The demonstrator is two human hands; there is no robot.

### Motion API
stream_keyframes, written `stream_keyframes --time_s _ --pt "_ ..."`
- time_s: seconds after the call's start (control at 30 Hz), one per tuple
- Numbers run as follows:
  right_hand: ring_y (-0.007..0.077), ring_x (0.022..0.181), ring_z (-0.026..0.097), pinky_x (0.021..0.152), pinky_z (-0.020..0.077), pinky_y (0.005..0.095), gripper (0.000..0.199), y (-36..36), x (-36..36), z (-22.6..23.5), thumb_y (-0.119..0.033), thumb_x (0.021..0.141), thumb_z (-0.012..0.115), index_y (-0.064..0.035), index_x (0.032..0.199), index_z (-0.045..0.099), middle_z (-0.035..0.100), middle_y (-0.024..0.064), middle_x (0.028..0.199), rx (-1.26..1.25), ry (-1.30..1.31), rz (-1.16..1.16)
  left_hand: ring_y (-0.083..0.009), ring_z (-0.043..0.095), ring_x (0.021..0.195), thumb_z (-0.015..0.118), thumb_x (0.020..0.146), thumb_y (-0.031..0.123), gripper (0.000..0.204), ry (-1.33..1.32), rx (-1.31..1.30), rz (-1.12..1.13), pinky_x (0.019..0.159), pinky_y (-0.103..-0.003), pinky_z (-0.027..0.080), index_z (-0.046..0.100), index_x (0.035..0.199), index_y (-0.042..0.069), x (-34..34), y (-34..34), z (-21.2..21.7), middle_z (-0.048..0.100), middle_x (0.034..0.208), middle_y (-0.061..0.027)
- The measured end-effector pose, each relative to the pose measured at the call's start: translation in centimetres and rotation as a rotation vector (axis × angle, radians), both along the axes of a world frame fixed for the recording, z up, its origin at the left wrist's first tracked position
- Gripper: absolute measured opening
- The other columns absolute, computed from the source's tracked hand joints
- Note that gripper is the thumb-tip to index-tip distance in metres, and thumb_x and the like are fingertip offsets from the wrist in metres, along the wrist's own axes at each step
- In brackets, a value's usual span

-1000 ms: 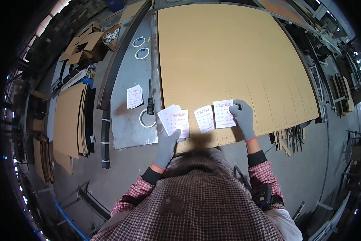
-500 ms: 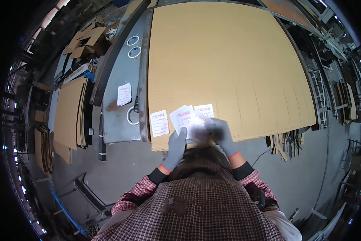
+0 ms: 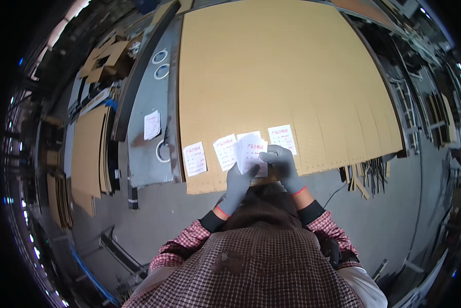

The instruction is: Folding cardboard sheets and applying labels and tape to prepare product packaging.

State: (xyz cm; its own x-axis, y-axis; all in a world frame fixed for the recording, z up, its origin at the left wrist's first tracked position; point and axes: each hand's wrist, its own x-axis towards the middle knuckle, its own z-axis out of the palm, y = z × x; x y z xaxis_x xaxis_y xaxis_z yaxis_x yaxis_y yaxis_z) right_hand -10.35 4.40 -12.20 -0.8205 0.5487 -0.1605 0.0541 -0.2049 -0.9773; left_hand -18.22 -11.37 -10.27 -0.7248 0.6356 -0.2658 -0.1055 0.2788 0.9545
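Left hand (image 3: 239, 185) clamped on a fanned stack of printed white cards (image 3: 248, 156), thumb across the lower front. Right hand (image 3: 283, 163) close beside it, fingers curled in at the stack's right edge; can't tell if a single card is pinched. Handling, my judgement: keep the left thumb light but steady so the fan doesn't spill, separate one card by its corner before pulling, check no second card clings to the glove, and keep the printed side up. Stack sits over the near edge of the big cardboard sheet (image 3: 276, 77). Loose cards lie on that sheet near the same edge: left card (image 3: 194, 159), tilted card (image 3: 223, 152), a partly covered card (image 3: 248, 136) behind the stack, right card (image 3: 282, 138). Space them apart and square to the edge, no overlap. Further left, grey tabletop (image 3: 148, 97) with a spare card pile (image 3: 152, 126) and tape rolls (image 3: 159, 57). Dark strips (image 3: 375, 177) hang below the sheet's right side.
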Motion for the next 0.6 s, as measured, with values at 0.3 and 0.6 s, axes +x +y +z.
stream_keyframes --time_s 0.3,0.6 --pt "0.0182 0.064 0.06 0.061 0.0474 0.0309 0.022 5.4 4.0 1.9 -0.017 0.081 0.056 -0.0007 0.09 0.068 0.063 0.0156 0.073 0.504 -0.228 -0.251 -0.0159 0.06 0.092 0.052 0.098 0.026 0.042 -0.028 0.15 -0.038 0.077 -0.031 0.051 0.051 0.123 -0.007 1.5 5.3 -1.6 0.063 0.106 -0.0112" --pt "0.0196 0.065 0.061 0.064 0.049 0.0316 0.029 16.3 7.0 0.7 -0.019 0.08 0.067 -0.0013 0.102 0.065 0.066 0.0101 0.076 0.729 -0.27 -0.337 -0.0139 0.064 0.075 0.063 0.089 0.01 0.029 -0.161 0.335 0.292 0.06 -0.027 0.054 0.057 0.113 -0.006 4.9 10.7 -1.9 0.066 0.094 -0.0094"
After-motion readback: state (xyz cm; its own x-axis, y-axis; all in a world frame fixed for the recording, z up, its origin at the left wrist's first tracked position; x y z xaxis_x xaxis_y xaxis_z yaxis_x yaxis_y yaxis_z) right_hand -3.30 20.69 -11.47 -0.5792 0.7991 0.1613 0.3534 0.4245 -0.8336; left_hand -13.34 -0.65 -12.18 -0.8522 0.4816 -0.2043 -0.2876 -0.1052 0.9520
